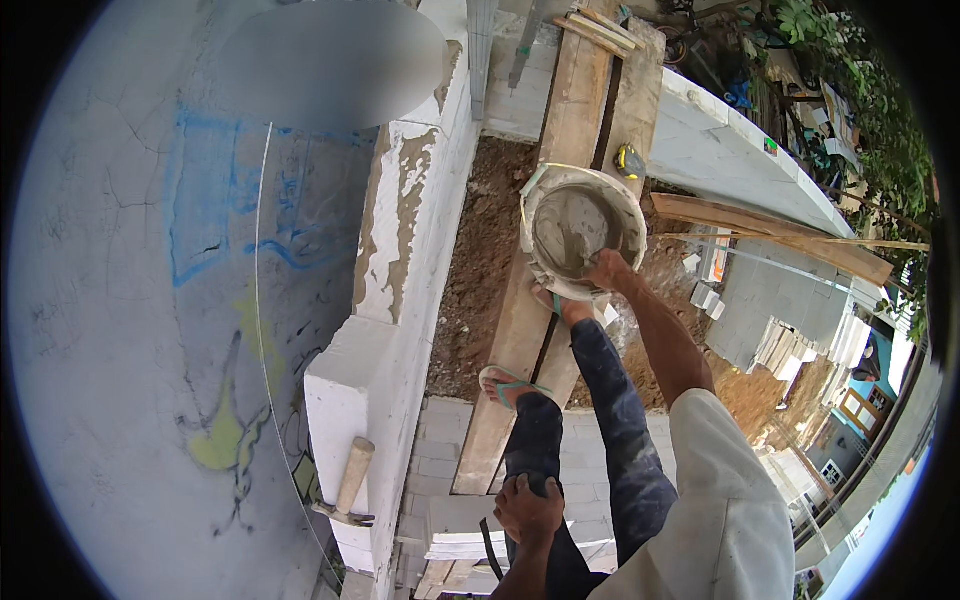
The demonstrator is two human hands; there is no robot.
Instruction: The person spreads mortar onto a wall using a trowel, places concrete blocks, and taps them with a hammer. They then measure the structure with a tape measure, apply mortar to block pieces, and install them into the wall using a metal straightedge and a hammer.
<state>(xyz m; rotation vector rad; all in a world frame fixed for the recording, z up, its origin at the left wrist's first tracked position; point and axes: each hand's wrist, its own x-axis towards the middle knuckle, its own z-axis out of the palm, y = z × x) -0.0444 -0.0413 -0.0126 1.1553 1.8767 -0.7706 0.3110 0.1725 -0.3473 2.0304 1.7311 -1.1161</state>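
Note:
My right hand [607, 270] reaches over the near rim of a round bucket [637, 208] with its fingers closed. What it grips is mostly hidden, low against the wet grey mortar [572, 225] inside. The bucket stands on wooden planks [530, 325], just beyond my sandalled feet. My left hand [530, 508] is curled at my dark-trousered left leg, around something dark that I cannot make out. A dark strap [491, 548] hangs beside that hand.
A yellow and black tape measure [629, 161] lies on the planks beyond the bucket. Left of me runs a white block wall [350, 375] with a claw hammer [354, 480] on top. A string [259, 300] stretches along the grey wall. Soil lies below the planks; loose boards [780, 238] are at right.

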